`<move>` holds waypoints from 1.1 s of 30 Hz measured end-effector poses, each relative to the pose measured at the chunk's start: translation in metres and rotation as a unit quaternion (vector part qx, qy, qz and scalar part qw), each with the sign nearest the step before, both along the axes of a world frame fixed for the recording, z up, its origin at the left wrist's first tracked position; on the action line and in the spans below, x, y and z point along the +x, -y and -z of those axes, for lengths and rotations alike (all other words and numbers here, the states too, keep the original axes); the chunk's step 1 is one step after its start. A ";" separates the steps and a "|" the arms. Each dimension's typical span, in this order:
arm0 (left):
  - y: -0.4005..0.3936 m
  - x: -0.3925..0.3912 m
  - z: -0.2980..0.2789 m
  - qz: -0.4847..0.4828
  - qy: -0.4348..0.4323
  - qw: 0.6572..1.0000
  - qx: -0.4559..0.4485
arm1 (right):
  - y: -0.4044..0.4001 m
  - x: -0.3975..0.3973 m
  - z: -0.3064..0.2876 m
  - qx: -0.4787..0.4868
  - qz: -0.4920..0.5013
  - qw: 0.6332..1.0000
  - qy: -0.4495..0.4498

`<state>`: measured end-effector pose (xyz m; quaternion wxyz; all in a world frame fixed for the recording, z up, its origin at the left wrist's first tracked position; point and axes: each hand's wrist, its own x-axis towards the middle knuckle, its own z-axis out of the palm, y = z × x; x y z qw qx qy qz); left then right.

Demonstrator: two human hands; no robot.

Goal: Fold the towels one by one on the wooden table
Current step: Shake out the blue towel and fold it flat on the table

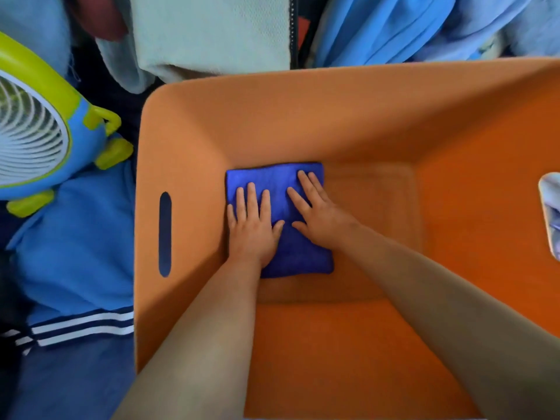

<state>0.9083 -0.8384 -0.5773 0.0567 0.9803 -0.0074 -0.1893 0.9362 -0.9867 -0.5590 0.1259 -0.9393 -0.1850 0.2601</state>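
Bare forearms reach into the orange bin [188,140], left hand [251,228] and right hand [318,219] pressed flat, fingers spread, on one folded blue towel [298,253] lying on its floor; other towels possibly remain, unseen.

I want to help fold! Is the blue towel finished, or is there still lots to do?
The blue towel already looks folded into a neat square and lies on the floor of the orange box. Right now the left hand and right hand press flat on it. No other towel shows in the box; I cannot tell whether more are waiting.
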 end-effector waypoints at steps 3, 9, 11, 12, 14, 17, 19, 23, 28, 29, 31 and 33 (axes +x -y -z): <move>-0.006 0.001 0.000 -0.016 0.002 1.000 0.006 | -0.004 0.004 0.003 0.009 -0.003 1.000 -0.016; -0.005 0.004 -0.010 -0.027 -0.043 0.999 0.014 | -0.007 0.006 -0.005 -0.070 -0.025 0.997 -0.033; -0.004 0.009 -0.019 -0.025 -0.077 0.997 0.019 | -0.008 0.007 -0.015 -0.107 -0.039 0.992 -0.048; -0.004 0.011 -0.025 -0.025 -0.096 0.995 0.023 | -0.009 0.006 -0.021 -0.123 -0.047 0.990 -0.049; -0.002 0.016 -0.042 -0.024 -0.116 0.993 0.023 | -0.008 0.001 -0.037 -0.130 -0.042 0.990 -0.039; 0.003 0.015 -0.068 -0.018 -0.085 0.996 -0.014 | -0.003 -0.015 -0.062 -0.120 -0.042 0.992 -0.011; 0.008 0.008 -0.089 -0.017 -0.063 0.998 -0.025 | 0.003 -0.027 -0.080 -0.129 -0.074 0.989 -0.004; 0.018 -0.016 -0.136 -0.003 0.003 1.000 0.000 | 0.018 -0.052 -0.125 -0.109 -0.027 0.994 0.015; 0.028 -0.051 -0.198 0.030 0.035 0.999 -0.003 | 0.033 -0.079 -0.195 -0.088 0.048 0.991 0.091; 0.030 -0.059 -0.213 0.036 0.041 0.998 0.003 | 0.035 -0.086 -0.210 -0.085 0.056 0.989 0.104; 0.033 -0.078 -0.249 0.044 0.071 0.996 0.015 | 0.039 -0.104 -0.245 -0.071 0.067 0.984 0.147; 0.036 -0.095 -0.280 0.046 0.106 0.993 0.012 | 0.043 -0.121 -0.273 -0.060 0.074 0.978 0.187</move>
